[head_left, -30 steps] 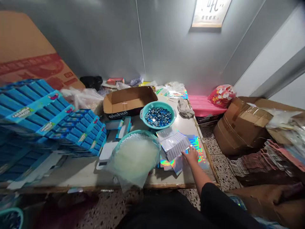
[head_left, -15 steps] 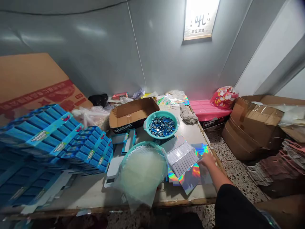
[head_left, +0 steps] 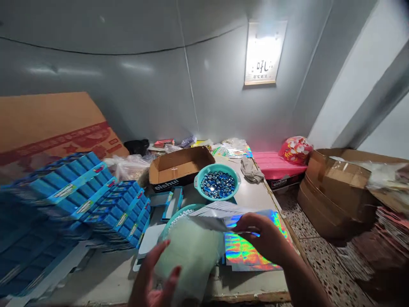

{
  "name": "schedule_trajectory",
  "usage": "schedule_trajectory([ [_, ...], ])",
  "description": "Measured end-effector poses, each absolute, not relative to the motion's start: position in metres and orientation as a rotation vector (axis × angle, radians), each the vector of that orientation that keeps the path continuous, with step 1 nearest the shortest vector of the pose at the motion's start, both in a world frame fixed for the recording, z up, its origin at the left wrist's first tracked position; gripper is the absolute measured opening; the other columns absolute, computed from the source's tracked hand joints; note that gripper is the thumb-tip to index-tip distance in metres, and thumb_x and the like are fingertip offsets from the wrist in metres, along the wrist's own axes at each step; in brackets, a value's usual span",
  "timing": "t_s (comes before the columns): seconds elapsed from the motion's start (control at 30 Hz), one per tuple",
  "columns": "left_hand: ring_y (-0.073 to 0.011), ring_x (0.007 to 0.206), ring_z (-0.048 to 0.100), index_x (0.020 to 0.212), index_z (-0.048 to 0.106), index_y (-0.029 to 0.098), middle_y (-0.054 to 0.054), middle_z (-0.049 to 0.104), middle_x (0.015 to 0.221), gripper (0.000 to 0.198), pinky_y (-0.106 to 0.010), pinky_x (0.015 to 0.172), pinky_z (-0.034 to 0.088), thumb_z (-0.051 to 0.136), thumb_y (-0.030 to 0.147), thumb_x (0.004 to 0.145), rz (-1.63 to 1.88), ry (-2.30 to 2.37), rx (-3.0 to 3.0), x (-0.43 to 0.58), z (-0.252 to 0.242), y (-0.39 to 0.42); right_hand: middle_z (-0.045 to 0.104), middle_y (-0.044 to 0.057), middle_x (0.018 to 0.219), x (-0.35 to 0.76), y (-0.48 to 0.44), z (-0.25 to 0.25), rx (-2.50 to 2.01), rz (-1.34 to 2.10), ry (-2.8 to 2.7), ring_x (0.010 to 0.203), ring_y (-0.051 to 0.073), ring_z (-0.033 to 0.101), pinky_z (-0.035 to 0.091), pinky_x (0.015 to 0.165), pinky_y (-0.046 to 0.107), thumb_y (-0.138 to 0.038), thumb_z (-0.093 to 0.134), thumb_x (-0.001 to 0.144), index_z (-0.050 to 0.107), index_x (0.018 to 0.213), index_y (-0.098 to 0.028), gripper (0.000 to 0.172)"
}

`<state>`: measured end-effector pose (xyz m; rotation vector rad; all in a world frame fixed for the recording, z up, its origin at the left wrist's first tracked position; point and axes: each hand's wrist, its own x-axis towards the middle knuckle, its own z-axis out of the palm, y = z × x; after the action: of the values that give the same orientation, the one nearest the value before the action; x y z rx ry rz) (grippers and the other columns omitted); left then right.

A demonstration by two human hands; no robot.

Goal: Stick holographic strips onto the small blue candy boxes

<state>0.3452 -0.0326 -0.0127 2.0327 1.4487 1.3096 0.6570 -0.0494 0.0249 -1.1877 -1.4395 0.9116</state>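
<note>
My right hand (head_left: pixel 265 239) is closed on a fanned stack of silvery holographic bags (head_left: pixel 217 214), lifted off the table above more rainbow-shimmering bags (head_left: pixel 247 253) lying flat. My left hand (head_left: pixel 153 279) is raised at the lower middle, palm up with fingers spread, holding nothing, just in front of a teal basin covered with a clear plastic bag (head_left: pixel 191 247). Behind it stands a teal bowl of blue glass gems (head_left: pixel 217 182).
Stacks of flat blue cartons (head_left: pixel 73 192) fill the table's left side. An open cardboard box (head_left: pixel 179 167) sits at the back, a grey cloth (head_left: pixel 251 167) beside the bowl. Large cardboard boxes (head_left: pixel 338 187) and a pink crate (head_left: pixel 276 164) stand on the floor to the right.
My right hand has picked the fanned bags up off the table and pulled them toward me. My left hand has come into view from below. The view has tilted upward.
</note>
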Motion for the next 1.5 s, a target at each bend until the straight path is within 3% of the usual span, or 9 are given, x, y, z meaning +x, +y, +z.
schedule_trajectory([
  [0.07, -0.0355, 0.136, 0.046, 0.150, 0.035, 0.033, -0.010, 0.049, 0.148, 0.091, -0.049, 0.106, 0.049, 0.079, 0.049, 0.071, 1.325, 1.201, 2.139, 0.356, 0.014, -0.019, 0.074, 0.004, 0.086, 0.625, -0.045, 0.042, -1.105, 0.869, -1.632, 0.082, 0.017, 0.071, 0.057, 0.077, 0.027, -0.032, 0.068, 0.086, 0.072, 0.087, -0.021, 0.011],
  [0.2, -0.0230, 0.099, 0.068, 0.115, 0.068, 0.027, -0.006, 0.072, 0.110, 0.039, -0.030, 0.085, 0.056, 0.064, 0.051, 0.085, 0.982, 1.091, 2.032, 0.351, 0.071, -0.010, 0.073, 0.001, 0.085, 0.584, -0.037, 0.062, -0.976, 0.615, -1.860, 0.079, 0.015, 0.069, 0.055, 0.076, 0.025, -0.021, 0.069, 0.085, 0.074, 0.091, -0.024, 0.008],
  [0.3, -0.0186, 0.080, 0.067, 0.109, 0.068, 0.022, -0.004, 0.072, 0.091, 0.040, -0.024, 0.067, 0.054, 0.050, 0.054, 0.093, 0.946, 1.156, 1.836, 0.333, 0.100, -0.021, 0.068, 0.007, 0.103, 0.567, -0.031, 0.079, -0.959, 0.326, -1.840, 0.093, 0.019, 0.066, 0.056, 0.081, 0.030, -0.020, 0.069, 0.082, 0.069, 0.110, -0.024, 0.028],
  [0.43, -0.0169, 0.082, 0.066, 0.113, 0.070, 0.024, -0.003, 0.073, 0.092, 0.038, -0.021, 0.069, 0.052, 0.047, 0.049, 0.096, 0.944, 1.232, 2.017, 0.310, 0.120, -0.038, 0.054, 0.011, 0.137, 0.545, -0.026, 0.111, -0.925, 0.216, -2.008, 0.123, 0.026, 0.055, 0.049, 0.102, 0.041, -0.022, 0.072, 0.081, 0.057, 0.134, -0.027, 0.055],
  [0.53, -0.0175, 0.085, 0.068, 0.116, 0.071, 0.025, -0.005, 0.074, 0.096, 0.034, -0.022, 0.072, 0.053, 0.052, 0.042, 0.095, 1.038, 1.240, 2.285, 0.297, 0.119, -0.043, 0.070, 0.004, 0.106, 0.519, -0.024, 0.121, -0.854, 0.531, -2.120, 0.091, 0.016, 0.066, 0.053, 0.080, 0.026, -0.016, 0.059, 0.088, 0.068, 0.115, -0.026, 0.030],
  [0.63, -0.0165, 0.080, 0.069, 0.123, 0.068, 0.024, -0.006, 0.073, 0.093, 0.034, -0.021, 0.068, 0.054, 0.058, 0.035, 0.092, 1.252, 1.274, 2.489, 0.283, 0.110, -0.045, 0.069, -0.001, 0.074, 0.492, -0.022, 0.113, -0.885, 0.724, -2.019, 0.064, 0.011, 0.060, 0.045, 0.062, 0.021, -0.016, 0.055, 0.090, 0.073, 0.090, -0.021, 0.019],
  [0.93, -0.0173, 0.104, 0.067, 0.131, 0.062, 0.025, -0.007, 0.072, 0.114, 0.041, -0.026, 0.091, 0.054, 0.059, 0.013, 0.091, 1.540, 1.369, 2.802, 0.258, 0.079, -0.058, 0.068, 0.003, 0.075, 0.448, -0.033, 0.088, -0.869, 0.698, -1.855, 0.066, 0.013, 0.057, 0.044, 0.063, 0.024, -0.024, 0.054, 0.091, 0.074, 0.085, -0.019, 0.021],
  [1.2, -0.0209, 0.108, 0.069, 0.116, 0.068, 0.020, -0.010, 0.070, 0.121, 0.031, -0.030, 0.096, 0.054, 0.067, 0.012, 0.085, 1.726, 1.418, 2.774, 0.267, 0.057, -0.073, 0.066, 0.005, 0.081, 0.434, -0.045, 0.079, -0.735, 0.997, -1.609, 0.075, 0.015, 0.062, 0.051, 0.068, 0.023, -0.031, 0.055, 0.091, 0.074, 0.086, -0.019, 0.023],
  [1.5, -0.0235, 0.120, 0.062, 0.131, 0.058, 0.022, -0.012, 0.066, 0.126, 0.044, -0.039, 0.104, 0.051, 0.061, 0.012, 0.088, 1.726, 1.562, 2.713, 0.275, 0.046, -0.081, 0.064, 0.003, 0.077, 0.433, -0.046, 0.075, -0.751, 1.161, -1.469, 0.070, 0.014, 0.059, 0.047, 0.061, 0.022, -0.038, 0.062, 0.086, 0.073, 0.082, -0.019, 0.022],
])
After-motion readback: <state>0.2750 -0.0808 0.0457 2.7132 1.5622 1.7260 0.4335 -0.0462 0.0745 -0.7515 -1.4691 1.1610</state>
